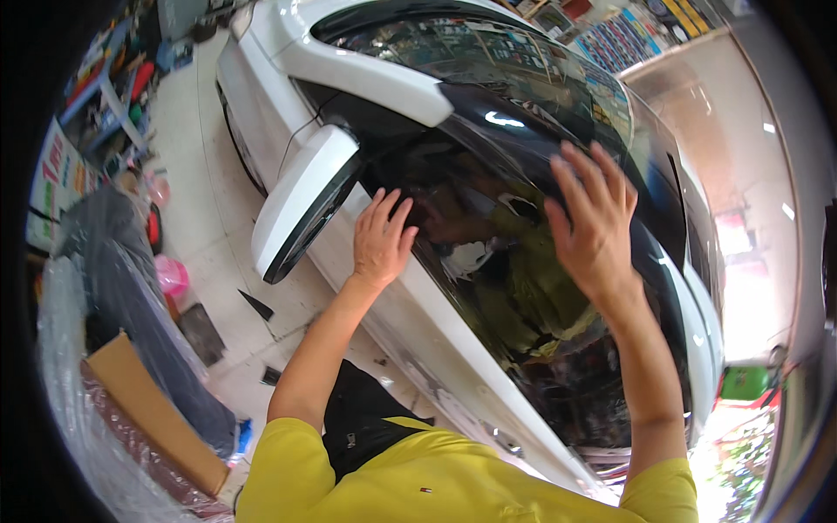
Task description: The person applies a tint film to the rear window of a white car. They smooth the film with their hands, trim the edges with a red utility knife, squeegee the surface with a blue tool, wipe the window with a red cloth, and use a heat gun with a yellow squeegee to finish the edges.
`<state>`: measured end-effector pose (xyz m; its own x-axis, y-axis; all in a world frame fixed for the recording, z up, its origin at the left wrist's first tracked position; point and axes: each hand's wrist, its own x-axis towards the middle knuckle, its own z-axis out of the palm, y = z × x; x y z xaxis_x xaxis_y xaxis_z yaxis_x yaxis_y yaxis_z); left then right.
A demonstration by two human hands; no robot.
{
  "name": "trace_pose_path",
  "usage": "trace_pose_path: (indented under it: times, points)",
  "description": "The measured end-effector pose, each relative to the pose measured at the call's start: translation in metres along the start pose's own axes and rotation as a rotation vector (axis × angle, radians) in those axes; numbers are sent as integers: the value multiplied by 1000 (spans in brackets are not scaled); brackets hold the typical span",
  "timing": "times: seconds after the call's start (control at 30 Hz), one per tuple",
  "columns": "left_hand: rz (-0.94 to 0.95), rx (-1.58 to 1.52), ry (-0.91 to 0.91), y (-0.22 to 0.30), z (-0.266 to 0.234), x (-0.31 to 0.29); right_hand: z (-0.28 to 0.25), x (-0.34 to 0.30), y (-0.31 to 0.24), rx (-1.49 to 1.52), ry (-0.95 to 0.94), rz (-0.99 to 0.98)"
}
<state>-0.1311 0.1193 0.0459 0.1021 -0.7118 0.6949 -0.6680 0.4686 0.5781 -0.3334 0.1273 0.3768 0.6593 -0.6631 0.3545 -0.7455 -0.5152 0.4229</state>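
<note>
Your left hand (pixel 382 240) and right hand (pixel 597 218), loosely open and gripping nothing, contact unclear, are at the lower-front and upper edges of the white door's (pixel 475 362) dark window (pixel 479 235), probably stiff, slick and breakable, best met with flat fingers along its edges.

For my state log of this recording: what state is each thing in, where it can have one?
Left hand: empty, fingers slightly bent
Right hand: empty, fingers extended
Side window: up, dark, reflective
Side mirror: folded out
Car door: appears shut
Plastic sheeting: wrinkled
</note>
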Motion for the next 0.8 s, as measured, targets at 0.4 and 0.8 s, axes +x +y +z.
trace_pose_path:
  times: [0.4, 0.8]
  points:
    - [-61, -137, -146, -3, 26, 10, 133, 213, -41, -282, -452, -839]
    - [-93, -12, -86, 3, 38, -2, 128, 178, -60, -511, -464, -883]
